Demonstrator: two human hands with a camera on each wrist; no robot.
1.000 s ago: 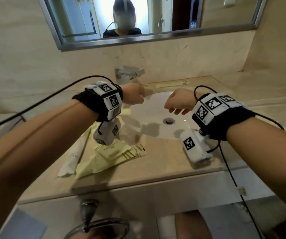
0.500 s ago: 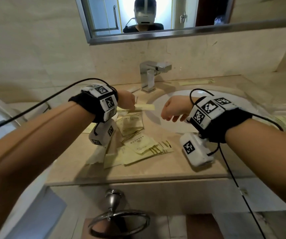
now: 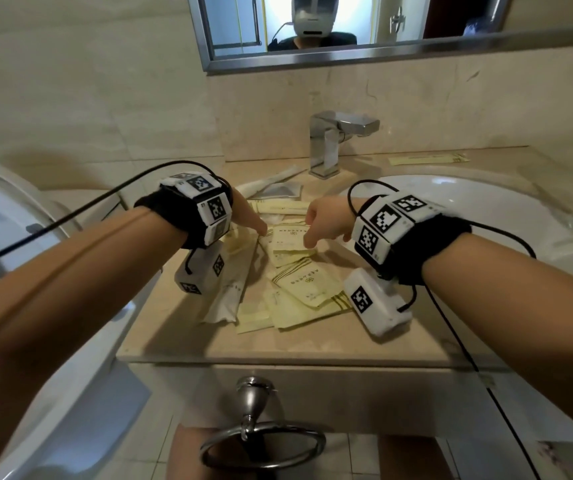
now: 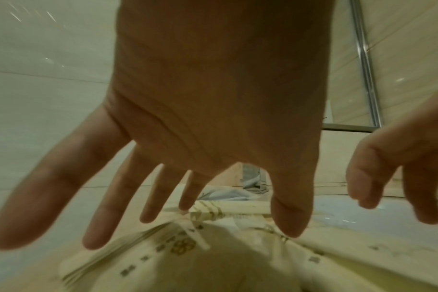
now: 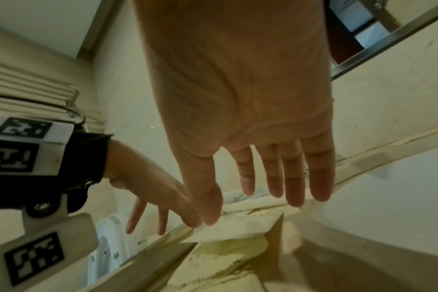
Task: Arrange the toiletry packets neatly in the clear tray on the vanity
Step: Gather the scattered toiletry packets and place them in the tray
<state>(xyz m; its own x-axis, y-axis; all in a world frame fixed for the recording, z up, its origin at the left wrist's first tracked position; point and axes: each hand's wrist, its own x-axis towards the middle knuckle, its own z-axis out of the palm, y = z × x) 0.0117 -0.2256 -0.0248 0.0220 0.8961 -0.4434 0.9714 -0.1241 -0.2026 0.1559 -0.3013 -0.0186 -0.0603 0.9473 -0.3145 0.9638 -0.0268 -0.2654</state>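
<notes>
Several pale yellow toiletry packets (image 3: 307,289) lie in a loose, overlapping pile on the vanity counter left of the basin. My left hand (image 3: 252,218) and right hand (image 3: 318,225) hover side by side just over the pile's far end, fingers spread and pointing down. The left wrist view shows the left hand (image 4: 200,158) splayed above printed packets (image 4: 182,247), holding nothing. The right hand (image 5: 250,158) is equally empty, its fingertips just over a packet (image 5: 237,227). A clear plastic tray (image 3: 569,216) shows faintly at the far right.
A chrome faucet (image 3: 330,140) stands behind the pile, with a white wrapped stick (image 3: 271,180) and silver sachet (image 3: 280,190) beside it. The white basin (image 3: 468,220) is on the right, a toilet (image 3: 1,237) on the left. A towel ring (image 3: 261,441) hangs below the counter edge.
Both hands have moved from over the basin leftward and down onto the packet pile. Their curled fingers have spread out.
</notes>
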